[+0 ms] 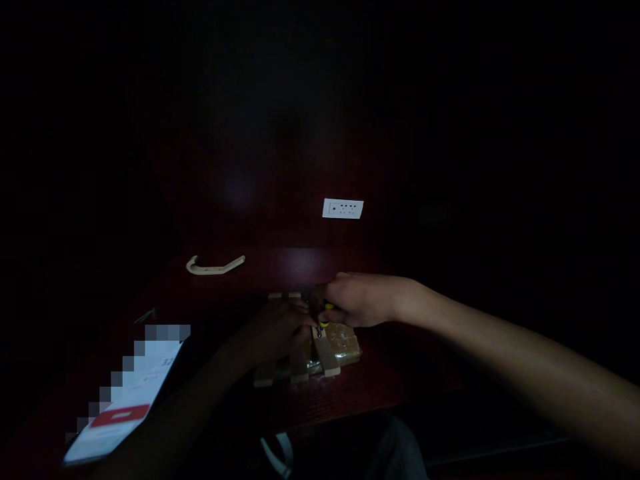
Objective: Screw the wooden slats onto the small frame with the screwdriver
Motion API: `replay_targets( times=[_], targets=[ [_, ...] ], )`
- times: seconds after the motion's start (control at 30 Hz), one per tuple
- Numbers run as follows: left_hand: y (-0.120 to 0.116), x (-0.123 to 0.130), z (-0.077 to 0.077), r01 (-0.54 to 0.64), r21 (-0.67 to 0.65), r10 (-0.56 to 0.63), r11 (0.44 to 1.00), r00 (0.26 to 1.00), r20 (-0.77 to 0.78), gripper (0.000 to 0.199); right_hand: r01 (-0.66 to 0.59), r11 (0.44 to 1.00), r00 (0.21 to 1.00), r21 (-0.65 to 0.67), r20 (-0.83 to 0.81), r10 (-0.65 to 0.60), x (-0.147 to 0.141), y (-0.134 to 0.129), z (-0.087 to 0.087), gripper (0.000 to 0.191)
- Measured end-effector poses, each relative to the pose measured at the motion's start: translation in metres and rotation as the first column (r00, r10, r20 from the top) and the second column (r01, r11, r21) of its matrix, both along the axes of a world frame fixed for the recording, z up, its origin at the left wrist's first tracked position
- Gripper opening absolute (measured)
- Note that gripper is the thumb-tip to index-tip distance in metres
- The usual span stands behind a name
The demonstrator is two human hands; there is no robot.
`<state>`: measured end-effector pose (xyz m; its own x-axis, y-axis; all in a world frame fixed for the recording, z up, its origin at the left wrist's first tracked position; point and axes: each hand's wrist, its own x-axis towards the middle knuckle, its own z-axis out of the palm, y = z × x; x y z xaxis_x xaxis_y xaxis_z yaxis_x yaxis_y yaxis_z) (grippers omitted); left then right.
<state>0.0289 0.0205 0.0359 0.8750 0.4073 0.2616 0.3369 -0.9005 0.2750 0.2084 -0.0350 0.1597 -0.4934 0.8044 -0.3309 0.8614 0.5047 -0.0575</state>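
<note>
My right hand (353, 300) is closed around a small yellow-and-black screwdriver (324, 325), held nearly upright. The metal tip points down at a pale wooden slat (326, 357); whether a screw sits under it is too small to tell. Close beside the tip, my left hand (280, 327) bears down from the left, fingers and thumb bent against the slat. Two more wooden slats (299, 373) lie partly under that hand. Beneath the slats is a brown block (345, 340) with a shiny, clear-looking wrap. Deep shadow hides part of the left fingers.
The dark red tabletop (350, 393) carries a curved cream-coloured piece (215, 270) at the back left. A lit phone-like screen (125, 400) is at the left. A white wall socket (343, 209) is behind. Below the front edge shows a pale curved object (280, 457).
</note>
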Motion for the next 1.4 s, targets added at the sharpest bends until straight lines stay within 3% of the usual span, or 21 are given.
replay_targets(
  times=[0.37,0.5,0.63,0.9,1.17,1.4],
  targets=[
    [0.006,-0.002,-0.007,0.056,-0.036,-0.053,0.998,0.996,0.067,0.024,0.024,0.999,1.000,-0.029,0.013,-0.023,-0.011,-0.003,0.006,0.040],
    [0.007,-0.001,-0.007,0.070,-0.047,-0.067,0.996,0.996,0.055,0.026,-0.044,0.999,0.999,-0.030,-0.005,0.044,-0.009,-0.006,0.007,0.028],
    [0.008,0.000,-0.008,0.065,-0.055,-0.061,0.996,0.996,0.068,0.026,-0.032,0.999,0.999,-0.015,0.032,0.033,-0.009,-0.003,0.006,0.023],
    [0.009,-0.002,-0.010,0.042,-0.069,-0.040,0.997,0.999,0.037,0.027,0.046,0.998,0.995,0.045,0.081,-0.050,-0.014,0.001,0.002,0.039],
    [0.010,-0.001,-0.011,0.068,-0.066,-0.062,0.996,0.994,0.096,0.028,-0.052,0.999,0.998,-0.014,-0.043,0.051,-0.005,-0.004,0.006,0.026],
    [0.012,-0.002,-0.013,0.086,-0.076,-0.080,0.993,0.993,0.082,0.029,-0.006,1.000,0.999,-0.010,0.036,0.007,-0.008,-0.003,0.004,0.024]
  ],
)
